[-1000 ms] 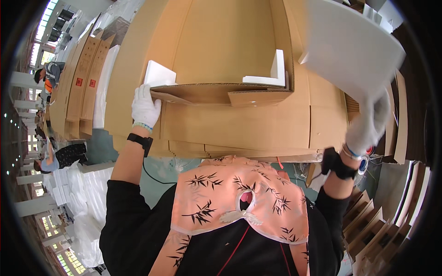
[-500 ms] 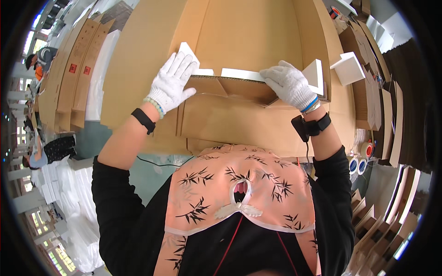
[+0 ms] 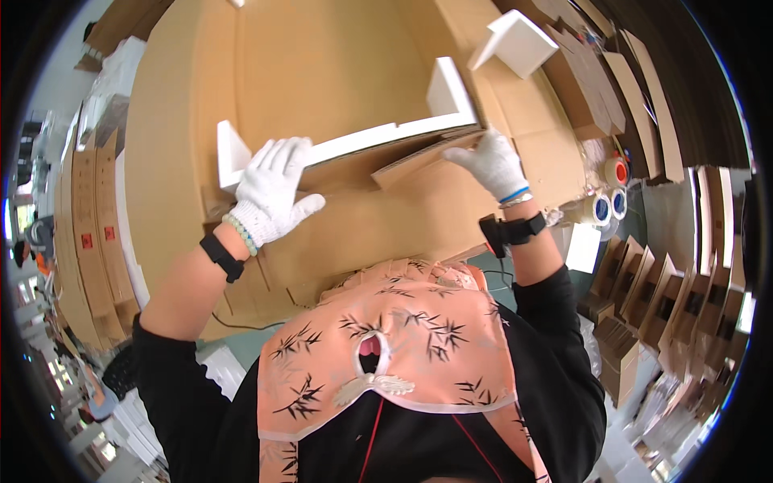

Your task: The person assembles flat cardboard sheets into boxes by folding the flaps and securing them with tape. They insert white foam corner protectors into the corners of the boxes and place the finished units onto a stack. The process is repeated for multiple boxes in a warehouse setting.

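An open cardboard box (image 3: 322,72) lies in front of me. White foam edge pieces line its near wall: an upright left end (image 3: 231,154), an upright right end (image 3: 448,90), and a strip (image 3: 362,138) between them. My left hand (image 3: 270,191), in a white knit glove, rests flat over the foam near the left corner, thumb spread. At the near right corner, my gloved right hand (image 3: 495,167) touches the outside of the box, thumb stretched apart from the fingers. A cardboard flap (image 3: 419,159) hangs outward from the near wall beside that thumb.
A loose white foam corner piece (image 3: 522,47) lies on cardboard right of the box. Rolls of tape (image 3: 598,209) stand farther right, near upright cardboard pieces (image 3: 644,282). Flat cartons (image 3: 95,233) are stacked at the left. A person (image 3: 39,233) is in the far left background.
The view has turned, so the box appears tilted. My right hand has moved off the foam to the box's outer corner. The gap between the two foam strips has closed.
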Tool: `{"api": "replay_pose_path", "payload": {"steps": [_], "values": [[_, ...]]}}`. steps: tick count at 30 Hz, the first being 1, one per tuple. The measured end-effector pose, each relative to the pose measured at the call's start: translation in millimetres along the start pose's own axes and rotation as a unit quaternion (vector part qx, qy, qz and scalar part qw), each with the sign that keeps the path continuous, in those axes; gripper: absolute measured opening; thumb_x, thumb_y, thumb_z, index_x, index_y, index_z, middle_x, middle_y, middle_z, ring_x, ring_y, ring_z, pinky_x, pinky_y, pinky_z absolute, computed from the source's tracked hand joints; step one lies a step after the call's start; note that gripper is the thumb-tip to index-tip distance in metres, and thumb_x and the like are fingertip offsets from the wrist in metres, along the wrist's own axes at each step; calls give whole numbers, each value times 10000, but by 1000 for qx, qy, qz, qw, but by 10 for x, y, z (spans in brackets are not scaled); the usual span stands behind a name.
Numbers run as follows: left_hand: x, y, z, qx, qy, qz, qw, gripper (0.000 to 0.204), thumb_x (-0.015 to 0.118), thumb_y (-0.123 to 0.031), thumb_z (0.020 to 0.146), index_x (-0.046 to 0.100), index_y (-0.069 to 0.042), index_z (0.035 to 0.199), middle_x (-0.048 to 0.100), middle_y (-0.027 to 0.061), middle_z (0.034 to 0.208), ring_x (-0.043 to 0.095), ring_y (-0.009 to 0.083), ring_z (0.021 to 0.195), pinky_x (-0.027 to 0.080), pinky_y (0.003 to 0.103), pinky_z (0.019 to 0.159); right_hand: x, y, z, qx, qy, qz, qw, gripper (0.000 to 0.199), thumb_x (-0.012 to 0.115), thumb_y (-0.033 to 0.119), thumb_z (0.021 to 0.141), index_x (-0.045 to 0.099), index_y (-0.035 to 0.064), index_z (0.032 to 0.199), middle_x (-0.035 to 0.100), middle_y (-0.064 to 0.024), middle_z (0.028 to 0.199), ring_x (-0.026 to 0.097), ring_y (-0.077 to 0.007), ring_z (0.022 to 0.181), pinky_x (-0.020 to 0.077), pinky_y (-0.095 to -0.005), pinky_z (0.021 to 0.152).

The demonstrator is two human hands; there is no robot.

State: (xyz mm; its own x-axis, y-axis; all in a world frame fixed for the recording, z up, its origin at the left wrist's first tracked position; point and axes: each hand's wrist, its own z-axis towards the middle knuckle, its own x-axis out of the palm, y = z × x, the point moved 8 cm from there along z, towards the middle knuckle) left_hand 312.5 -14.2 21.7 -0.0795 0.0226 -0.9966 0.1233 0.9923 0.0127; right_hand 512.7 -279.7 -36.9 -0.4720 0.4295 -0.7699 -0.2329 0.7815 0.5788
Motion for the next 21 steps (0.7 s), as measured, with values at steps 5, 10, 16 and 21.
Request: {"api": "replay_pose_path", "payload": {"steps": [5, 10, 16, 21], "values": [[34, 152, 59, -63, 1, -31, 998, 797, 673, -312, 850, 329, 50, 1472, 466, 291, 1400, 432, 450, 1309, 321, 489, 1136, -35, 42, -35, -82, -72, 10, 994, 999, 820, 537, 672, 405, 49, 1439, 665, -221, 1154, 645, -375, 1079, 532, -434, 897], [-49, 383, -112, -154, 12, -61, 986, 626, 596, -159, 894, 386, 61, 1442, 477, 283, 1405, 426, 444, 1329, 315, 478, 1144, -243, -503, 55, -153, -77, 72, 983, 838, 740, 481, 789, 421, 50, 1433, 549, -212, 1360, 586, -363, 1186, 481, -421, 998], [-138, 302, -470, -216, 3, 57, 975, 558, 540, -104, 915, 410, 61, 1432, 447, 261, 1454, 389, 418, 1374, 261, 464, 1181, -1838, -3107, 143, -9, -437, 95, 894, 447, 727, 268, 826, 633, 40, 1199, 664, -180, 1174, 645, -349, 1060, 521, -411, 916], [-203, 443, -325, -306, -74, 26, 949, 473, 437, -188, 1024, 419, 9, 1454, 444, 214, 1481, 361, 371, 1408, 258, 425, 1180, -2556, -5751, 167, 282, -341, -181, 878, 557, 700, 305, 789, 587, 81, 1286, 654, -254, 1168, 632, -402, 1082, 510, -470, 914]]}}
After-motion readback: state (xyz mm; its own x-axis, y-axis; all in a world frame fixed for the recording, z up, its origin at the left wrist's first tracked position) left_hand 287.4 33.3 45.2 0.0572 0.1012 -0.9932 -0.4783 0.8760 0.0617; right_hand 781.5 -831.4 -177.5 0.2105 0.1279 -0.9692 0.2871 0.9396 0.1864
